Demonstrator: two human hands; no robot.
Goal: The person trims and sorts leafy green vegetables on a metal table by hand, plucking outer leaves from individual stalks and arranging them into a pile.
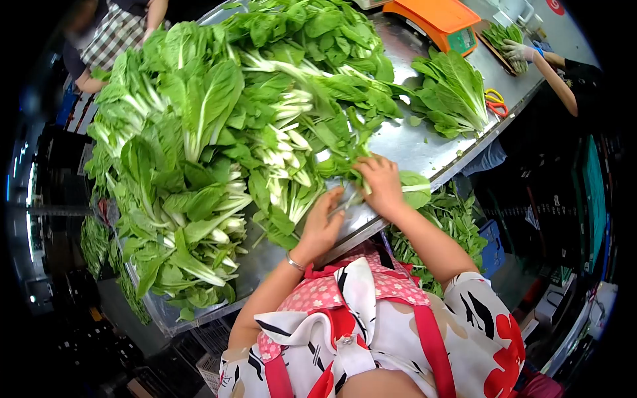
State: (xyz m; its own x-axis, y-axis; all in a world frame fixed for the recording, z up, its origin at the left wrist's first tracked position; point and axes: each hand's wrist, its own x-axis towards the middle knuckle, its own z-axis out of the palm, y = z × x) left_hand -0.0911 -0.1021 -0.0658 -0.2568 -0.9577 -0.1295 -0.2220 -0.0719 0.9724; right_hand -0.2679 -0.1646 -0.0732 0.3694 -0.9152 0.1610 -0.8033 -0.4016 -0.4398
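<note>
My right hand point(381, 186) has its fingers curled over leafy green stems point(359, 142) near the table's front edge. My left hand point(323, 225), with a silver bangle on the wrist, is just to the left, fingers apart, over the metal surface. Thin blurred stems show between the two hands. A single leaf point(415, 189) lies beside my right wrist at the edge. Left of my hands, a large heap of leafy greens point(199, 106) with white stalks covers the table. Several white stalk ends point(284, 149) face my hands.
An orange scale point(434, 20) stands at the back on the metal table point(398, 142). A bunch of large leaves point(454, 93) lies by orange-and-yellow scissors point(495, 103). More greens point(448, 222) sit below the edge. A co-worker's gloved hand point(521, 51) holds greens; another person point(116, 36) stands back left.
</note>
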